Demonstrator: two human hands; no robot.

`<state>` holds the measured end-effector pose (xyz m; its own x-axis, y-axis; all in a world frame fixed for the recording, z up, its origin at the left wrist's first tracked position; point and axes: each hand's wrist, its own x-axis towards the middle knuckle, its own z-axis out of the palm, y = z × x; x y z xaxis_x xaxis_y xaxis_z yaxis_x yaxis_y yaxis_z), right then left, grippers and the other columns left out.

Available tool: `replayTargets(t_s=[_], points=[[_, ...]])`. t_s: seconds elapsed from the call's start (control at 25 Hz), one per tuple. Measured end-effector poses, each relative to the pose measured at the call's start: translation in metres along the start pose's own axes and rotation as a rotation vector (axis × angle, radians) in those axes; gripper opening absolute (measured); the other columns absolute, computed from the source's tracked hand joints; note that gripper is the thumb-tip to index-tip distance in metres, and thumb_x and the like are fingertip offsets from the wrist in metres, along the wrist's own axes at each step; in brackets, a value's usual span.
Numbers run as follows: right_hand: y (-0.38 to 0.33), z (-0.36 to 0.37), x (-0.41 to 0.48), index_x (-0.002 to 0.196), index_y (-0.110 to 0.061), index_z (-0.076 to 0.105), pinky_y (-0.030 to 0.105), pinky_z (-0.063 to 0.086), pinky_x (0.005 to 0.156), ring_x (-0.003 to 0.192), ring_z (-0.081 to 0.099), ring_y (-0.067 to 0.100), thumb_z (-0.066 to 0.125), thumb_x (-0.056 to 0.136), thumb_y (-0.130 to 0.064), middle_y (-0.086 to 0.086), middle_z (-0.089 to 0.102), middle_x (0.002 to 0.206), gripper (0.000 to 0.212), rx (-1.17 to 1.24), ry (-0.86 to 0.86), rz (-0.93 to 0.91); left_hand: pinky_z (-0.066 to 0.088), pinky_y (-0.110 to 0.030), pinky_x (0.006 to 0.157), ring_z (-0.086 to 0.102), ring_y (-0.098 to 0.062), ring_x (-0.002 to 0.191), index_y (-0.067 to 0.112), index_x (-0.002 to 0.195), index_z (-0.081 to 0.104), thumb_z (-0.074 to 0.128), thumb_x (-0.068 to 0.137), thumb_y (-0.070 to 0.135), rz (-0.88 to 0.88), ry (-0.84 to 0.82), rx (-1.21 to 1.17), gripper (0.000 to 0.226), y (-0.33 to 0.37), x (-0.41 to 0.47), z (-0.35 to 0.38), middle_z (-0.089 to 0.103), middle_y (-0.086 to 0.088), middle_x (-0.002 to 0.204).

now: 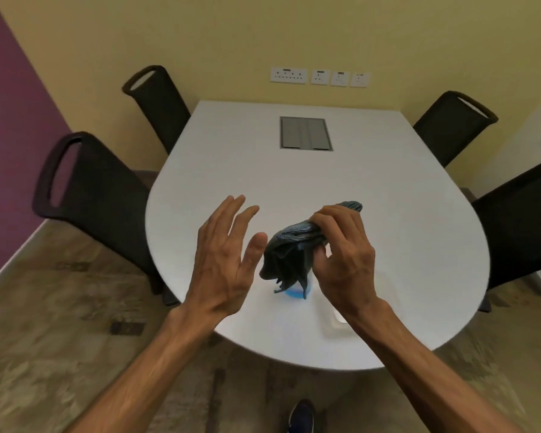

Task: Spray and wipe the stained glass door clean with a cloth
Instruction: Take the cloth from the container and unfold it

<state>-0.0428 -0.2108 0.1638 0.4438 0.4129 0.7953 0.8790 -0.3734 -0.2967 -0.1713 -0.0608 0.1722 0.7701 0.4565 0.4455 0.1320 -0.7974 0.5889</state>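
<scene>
The right hand (pixel 344 257) grips a bunched dark cloth (pixel 289 254) above the white table (pixel 388 214). The left hand (pixel 225 257) hovers beside it, fingers spread and empty.

Nothing here can be read. The wall sockets (pixel 320 78) above the far end of the counter (pixel 388 214) carry small dark marks, too blurred to make out as letters or numbers. The cloth (pixel 289 250) in my right grip (pixel 345 260) bears no label that I can see, and the blue-bottomed container (pixel 294 292) below the cloth shows no legible print.
</scene>
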Motion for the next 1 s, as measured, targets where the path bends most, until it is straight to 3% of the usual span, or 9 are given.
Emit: replayTargets(t_s=[0.16, 0.36, 0.72, 1.0], points=[[-0.078, 0.035, -0.013, 0.099, -0.002, 0.068, 0.033, 0.052, 0.079, 0.100, 0.059, 0.027, 0.072, 0.074, 0.013, 0.010, 0.066, 0.103, 0.029, 0.181, -0.058, -0.016, 0.024, -0.047, 0.122, 0.021, -0.015, 0.152, 0.022, 0.148, 0.043, 0.009, 0.097, 0.069, -0.122, 0.095, 0.146, 0.076, -0.046, -0.061, -0.065, 0.034, -0.001, 0.160], [-0.184, 0.083, -0.033, 0.101, -0.008, 0.067, 0.042, 0.055, 0.065, 0.100, 0.058, 0.024, 0.072, 0.076, 0.007, 0.006, 0.064, 0.106, 0.030, 0.380, -0.240, -0.079, 0.018, -0.047, 0.125, 0.012, -0.013, 0.154, 0.020, 0.152, 0.035, 0.017, 0.099, 0.063, -0.356, 0.193, 0.321, 0.071, -0.097, -0.147, -0.144, 0.028, -0.002, 0.163], [-0.359, 0.175, -0.065, 0.098, -0.007, 0.067, 0.038, 0.057, 0.062, 0.097, 0.059, 0.022, 0.074, 0.072, 0.008, 0.004, 0.064, 0.103, 0.031, 0.709, -0.507, -0.424, 0.007, -0.042, 0.128, 0.000, -0.012, 0.155, 0.020, 0.157, 0.021, 0.019, 0.097, 0.067, -0.864, 0.428, 0.545, 0.077, -0.153, -0.289, -0.247, 0.015, -0.003, 0.167], [-0.478, 0.243, -0.074, 0.098, -0.007, 0.066, 0.031, 0.052, 0.065, 0.096, 0.058, 0.020, 0.068, 0.070, 0.013, 0.002, 0.064, 0.102, 0.035, 0.990, -0.644, -0.675, 0.012, -0.045, 0.127, 0.003, -0.015, 0.156, 0.017, 0.157, 0.023, 0.021, 0.098, 0.064, -1.175, 0.622, 0.712, 0.075, -0.190, -0.343, -0.300, 0.018, -0.005, 0.166]])
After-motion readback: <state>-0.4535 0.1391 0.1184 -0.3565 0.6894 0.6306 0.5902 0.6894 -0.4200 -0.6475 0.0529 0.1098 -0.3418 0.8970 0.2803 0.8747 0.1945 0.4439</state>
